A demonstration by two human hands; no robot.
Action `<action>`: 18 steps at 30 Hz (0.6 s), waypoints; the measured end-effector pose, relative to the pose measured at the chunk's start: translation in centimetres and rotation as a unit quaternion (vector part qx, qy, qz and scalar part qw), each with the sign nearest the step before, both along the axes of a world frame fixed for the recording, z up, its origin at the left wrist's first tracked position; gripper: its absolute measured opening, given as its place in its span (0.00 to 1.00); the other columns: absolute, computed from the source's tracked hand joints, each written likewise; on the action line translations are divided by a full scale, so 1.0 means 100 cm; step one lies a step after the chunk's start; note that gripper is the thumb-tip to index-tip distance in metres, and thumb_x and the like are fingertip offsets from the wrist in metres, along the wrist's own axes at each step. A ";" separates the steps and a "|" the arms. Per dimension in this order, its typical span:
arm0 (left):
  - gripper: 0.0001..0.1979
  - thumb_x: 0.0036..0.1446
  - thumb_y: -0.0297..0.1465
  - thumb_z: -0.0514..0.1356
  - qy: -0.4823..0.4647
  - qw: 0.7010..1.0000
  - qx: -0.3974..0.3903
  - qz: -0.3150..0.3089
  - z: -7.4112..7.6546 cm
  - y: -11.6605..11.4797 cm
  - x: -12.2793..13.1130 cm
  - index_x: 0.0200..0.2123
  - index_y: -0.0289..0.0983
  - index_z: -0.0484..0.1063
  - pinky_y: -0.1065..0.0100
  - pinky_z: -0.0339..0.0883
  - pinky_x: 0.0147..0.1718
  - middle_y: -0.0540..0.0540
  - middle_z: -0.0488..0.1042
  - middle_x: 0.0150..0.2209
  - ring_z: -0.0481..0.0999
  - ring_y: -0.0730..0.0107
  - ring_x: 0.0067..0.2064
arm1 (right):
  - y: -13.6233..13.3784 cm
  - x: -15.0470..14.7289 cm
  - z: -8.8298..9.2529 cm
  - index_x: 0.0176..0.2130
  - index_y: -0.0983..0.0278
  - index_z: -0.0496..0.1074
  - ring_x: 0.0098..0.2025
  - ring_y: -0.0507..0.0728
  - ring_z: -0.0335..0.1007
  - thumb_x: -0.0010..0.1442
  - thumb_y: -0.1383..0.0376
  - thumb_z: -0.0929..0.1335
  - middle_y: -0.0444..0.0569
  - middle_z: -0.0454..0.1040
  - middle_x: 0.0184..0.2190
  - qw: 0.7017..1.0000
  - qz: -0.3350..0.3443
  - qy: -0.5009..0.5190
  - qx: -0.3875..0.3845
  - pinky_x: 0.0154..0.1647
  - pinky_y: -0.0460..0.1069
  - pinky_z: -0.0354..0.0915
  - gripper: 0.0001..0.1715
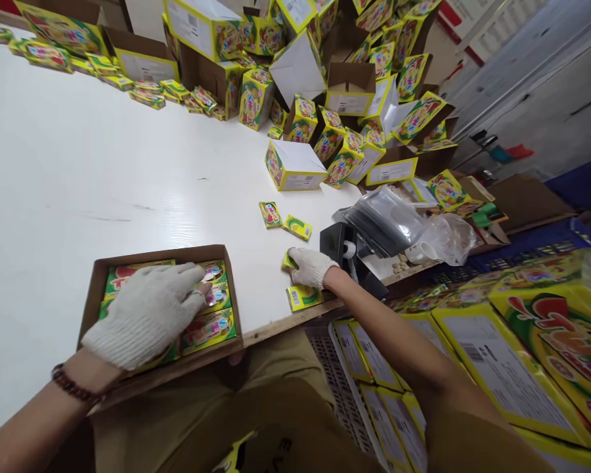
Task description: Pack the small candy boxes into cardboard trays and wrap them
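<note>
My left hand (145, 312), in a white knit glove, lies palm down over an open brown carton tray (231, 289). Its fingers are stretched over small printed yellow-green packs (209, 328) laid in rows, and part of the rows is hidden beneath it. To the right, my gloved right hand (312, 267) grips a small yellow pack (289, 261) by the table's front edge. Just below that hand, another yellow pack (304, 297) lies on the white table (256, 302). Two more small packs, one upright-printed (270, 215) and one yellow (298, 227), lie beyond it.
A black tape dispenser (337, 243) and clear plastic packaging (391, 217) stand right of my right hand. Many yellow printed boxes (295, 164) are piled along the table's far side. Below the edge at right, a crate (347, 387) holds more boxes (502, 368).
</note>
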State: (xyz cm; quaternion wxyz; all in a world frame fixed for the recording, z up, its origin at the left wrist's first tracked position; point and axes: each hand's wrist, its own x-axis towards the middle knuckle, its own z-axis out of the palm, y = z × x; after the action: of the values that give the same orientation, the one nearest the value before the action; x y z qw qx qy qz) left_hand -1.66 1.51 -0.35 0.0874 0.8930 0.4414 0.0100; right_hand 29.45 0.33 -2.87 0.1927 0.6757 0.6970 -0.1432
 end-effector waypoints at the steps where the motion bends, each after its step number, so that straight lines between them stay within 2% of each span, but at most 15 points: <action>1: 0.22 0.65 0.39 0.45 -0.023 1.000 0.005 0.006 -0.001 -0.006 -0.008 0.43 0.39 0.77 0.52 0.65 0.46 0.40 0.79 0.47 0.77 0.50 0.46 | 0.001 0.000 -0.001 0.55 0.64 0.66 0.51 0.61 0.74 0.64 0.63 0.63 0.58 0.74 0.54 1.000 0.005 0.025 0.018 0.46 0.50 0.66 0.21; 4: 0.20 0.66 0.40 0.47 -0.085 0.994 0.037 -0.051 -0.012 -0.027 -0.035 0.44 0.43 0.78 0.53 0.65 0.53 0.46 0.80 0.48 0.76 0.53 0.51 | 0.010 0.002 -0.001 0.54 0.64 0.67 0.47 0.60 0.74 0.66 0.66 0.60 0.58 0.75 0.52 0.997 -0.037 0.047 0.056 0.44 0.50 0.65 0.19; 7: 0.14 0.64 0.37 0.52 -0.098 0.985 0.065 -0.127 -0.027 -0.048 -0.058 0.43 0.46 0.78 0.52 0.61 0.58 0.51 0.80 0.48 0.73 0.55 0.55 | 0.019 -0.006 0.013 0.50 0.65 0.69 0.44 0.59 0.73 0.64 0.66 0.62 0.56 0.76 0.47 0.991 -0.069 0.087 0.078 0.43 0.50 0.64 0.15; 10: 0.13 0.63 0.35 0.54 -0.088 0.979 0.102 -0.155 -0.035 -0.063 -0.068 0.44 0.46 0.78 0.52 0.62 0.59 0.49 0.79 0.51 0.72 0.54 0.57 | 0.020 -0.041 0.044 0.45 0.65 0.71 0.40 0.55 0.70 0.62 0.66 0.64 0.49 0.76 0.40 0.959 0.021 0.268 0.091 0.40 0.47 0.63 0.11; 12: 0.13 0.63 0.33 0.54 -0.078 0.977 0.123 -0.155 -0.035 -0.067 -0.067 0.44 0.43 0.78 0.51 0.64 0.57 0.46 0.79 0.50 0.72 0.53 0.56 | 0.017 -0.077 0.066 0.43 0.65 0.71 0.37 0.53 0.68 0.61 0.65 0.66 0.45 0.74 0.37 0.922 0.101 0.371 0.044 0.38 0.46 0.63 0.10; 13: 0.12 0.62 0.32 0.54 -0.074 0.978 0.126 -0.152 -0.034 -0.069 -0.065 0.42 0.42 0.78 0.51 0.65 0.56 0.45 0.79 0.48 0.73 0.52 0.55 | 0.016 -0.096 0.074 0.44 0.65 0.71 0.37 0.52 0.68 0.60 0.66 0.67 0.44 0.74 0.37 0.911 0.139 0.389 0.007 0.38 0.46 0.63 0.10; 15: 0.12 0.62 0.31 0.53 -0.067 0.979 0.124 -0.145 -0.032 -0.071 -0.062 0.36 0.41 0.78 0.49 0.67 0.55 0.44 0.80 0.42 0.75 0.52 0.51 | 0.017 -0.131 0.082 0.41 0.66 0.72 0.37 0.52 0.69 0.58 0.68 0.70 0.46 0.75 0.37 0.913 0.204 0.349 -0.058 0.37 0.46 0.63 0.09; 18: 0.12 0.63 0.31 0.53 -0.075 0.979 0.133 -0.137 -0.032 -0.073 -0.061 0.34 0.40 0.77 0.47 0.69 0.53 0.42 0.80 0.43 0.76 0.50 0.49 | 0.025 -0.168 0.067 0.35 0.66 0.75 0.37 0.56 0.71 0.55 0.69 0.73 0.50 0.78 0.36 0.929 0.280 0.208 -0.124 0.38 0.49 0.66 0.05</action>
State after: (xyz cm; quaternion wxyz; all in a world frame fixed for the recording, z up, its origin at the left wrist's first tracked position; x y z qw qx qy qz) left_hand -7.73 -5.82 -3.58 0.0012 0.9452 0.3019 0.1239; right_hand 12.65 2.87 3.86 0.1579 0.3785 0.8591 -0.3063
